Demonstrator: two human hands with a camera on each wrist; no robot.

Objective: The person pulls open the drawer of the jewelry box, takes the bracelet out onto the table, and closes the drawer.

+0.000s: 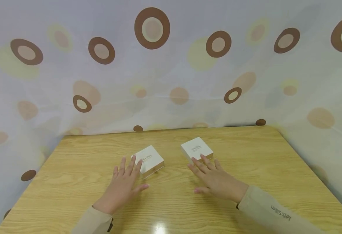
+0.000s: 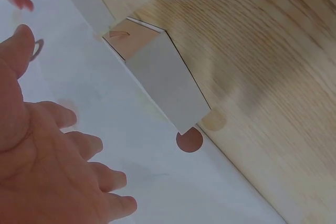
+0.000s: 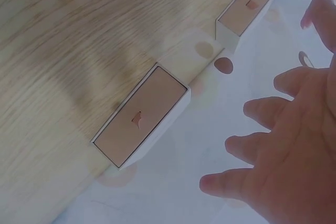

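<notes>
head view: the left box [image 1: 151, 155] sits on the wood-grained counter [image 1: 171, 204], a flat, square-topped white case with dark script on its lid, smaller tan lines below that, and a tan side edged in white. the right box [image 1: 196, 148], a lookalike, lies well apart from it, between two and three o'clock. the left hand [image 1: 121, 187] has its fingers spread, with the left box toward one to two o'clock; the right hand [image 1: 217, 182] also has spread fingers, with the right box toward eleven o'clock. fingertips overlap both lids here. a spotted cloth [image 1: 171, 70] rises behind, at twelve o'clock.

left wrist view: the left box is near the middle, its broad white face and tan side showing, the latter with a small notch-like mark. the right box is toward ten to eleven o'clock. the left hand, at eight o'clock, shows a gap between its parted fingers and the box.

right wrist view: the right box is at eight o'clock, its tan side framed in white around a small mark; the left box is toward one o'clock. the right hand, at four o'clock, has its fingers fanned, apart from both.
</notes>
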